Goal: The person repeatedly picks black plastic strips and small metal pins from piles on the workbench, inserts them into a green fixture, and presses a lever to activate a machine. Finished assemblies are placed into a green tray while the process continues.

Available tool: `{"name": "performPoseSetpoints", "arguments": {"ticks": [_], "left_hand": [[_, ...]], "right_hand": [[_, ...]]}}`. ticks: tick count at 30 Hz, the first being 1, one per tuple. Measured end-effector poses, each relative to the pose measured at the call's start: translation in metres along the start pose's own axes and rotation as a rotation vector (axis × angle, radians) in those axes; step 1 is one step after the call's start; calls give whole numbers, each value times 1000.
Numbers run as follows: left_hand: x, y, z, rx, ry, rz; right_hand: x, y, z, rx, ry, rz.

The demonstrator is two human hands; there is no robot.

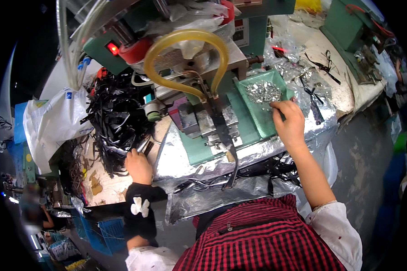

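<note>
My left hand [139,168], in a black sleeve guard, has its fingers curled at the near edge of a heap of black straps [115,110]. Its fingertips are closed on a strap there. At the green tray [269,124], my right hand [289,123] bends its fingers over the right rim, beside a pile of small silvery metal pieces [262,91]. Its thumb and index finger are brought together; whatever lies between them is too small to make out. Between my hands, a single black strap [224,131] runs from the press tooling [208,97] down over the foil-covered edge.
A green press with a looped yellow hose [185,34] stands ahead. More black straps [276,169] lie in a foil-covered trough [212,198] before me. A white bag [54,124] hangs at the left, and a blue crate [108,235] sits below. Clear plastic bags [298,67] lie beyond the tray.
</note>
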State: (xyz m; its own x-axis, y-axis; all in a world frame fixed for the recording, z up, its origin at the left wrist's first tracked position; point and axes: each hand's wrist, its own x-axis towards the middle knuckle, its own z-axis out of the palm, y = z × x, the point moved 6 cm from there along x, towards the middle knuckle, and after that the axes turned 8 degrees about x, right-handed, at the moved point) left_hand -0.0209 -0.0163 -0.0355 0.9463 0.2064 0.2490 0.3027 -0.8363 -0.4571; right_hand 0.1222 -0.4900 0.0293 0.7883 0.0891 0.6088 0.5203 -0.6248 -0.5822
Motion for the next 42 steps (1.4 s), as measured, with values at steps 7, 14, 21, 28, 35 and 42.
{"name": "performPoseSetpoints", "arguments": {"ticks": [7, 14, 21, 28, 35, 42], "left_hand": [[0, -22, -28, -379, 133, -36], [20, 42, -91, -1843, -14, -441], [14, 40, -187, -1761, 336, -345], [59, 49, -262, -1561, 610, -145], [6, 129, -280, -906, 705, 571], [9, 150, -257, -903, 875, 596]], "right_hand": [[-25, -2, -43, 87, 52, 241], [44, -96, 6, 540, -93, -63], [32, -110, 49, 915, -40, 329], [33, -129, 41, 1109, -117, 418], [30, -84, 13, 630, -267, 162], [-8, -9, -1, 194, -170, 101]]}}
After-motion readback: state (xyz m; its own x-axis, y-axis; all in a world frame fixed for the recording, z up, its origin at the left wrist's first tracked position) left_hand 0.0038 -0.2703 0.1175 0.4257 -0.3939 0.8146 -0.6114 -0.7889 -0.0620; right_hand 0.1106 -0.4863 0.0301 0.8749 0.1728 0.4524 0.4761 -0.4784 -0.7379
